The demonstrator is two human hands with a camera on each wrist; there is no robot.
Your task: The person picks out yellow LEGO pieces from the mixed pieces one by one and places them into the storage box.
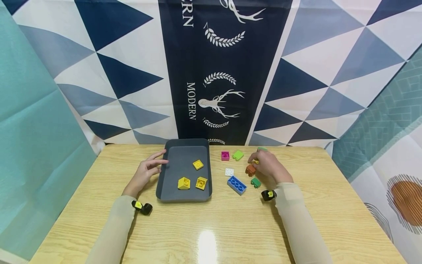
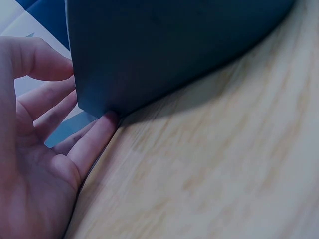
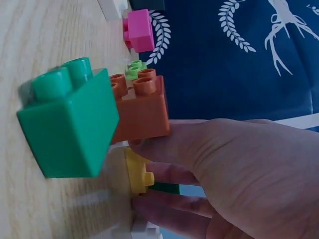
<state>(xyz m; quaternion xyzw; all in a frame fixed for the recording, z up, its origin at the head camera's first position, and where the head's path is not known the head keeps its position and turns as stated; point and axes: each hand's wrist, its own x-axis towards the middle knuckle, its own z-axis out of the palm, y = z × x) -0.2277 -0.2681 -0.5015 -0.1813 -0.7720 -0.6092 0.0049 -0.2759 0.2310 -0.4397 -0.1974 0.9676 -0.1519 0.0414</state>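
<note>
My left hand (image 1: 146, 171) is at the left side of a dark grey tray (image 1: 160, 190), its fingertips at the rim. In the left wrist view the thumb and fingertips touch the tray's outer wall (image 2: 149, 55). My right hand (image 1: 268, 165) reaches down among loose toy bricks and pinches a small yellow brick (image 3: 135, 172) at the table between thumb and fingers; the hand partly hides it. Right beside the thumb is an orange-brown brick (image 3: 142, 114). Nearer the right wrist camera stands a green brick (image 3: 75, 129). Three yellow bricks, one of them at the front (image 1: 184, 183), lie in the tray.
Between tray and right hand lie a pink brick (image 1: 225, 156), a lime green brick (image 1: 238, 155), a white brick (image 1: 229, 172) and a long blue brick (image 1: 236, 185). Another green piece (image 1: 262, 149) is behind the right hand. A patterned cloth (image 1: 227, 73) hangs at the table's back edge.
</note>
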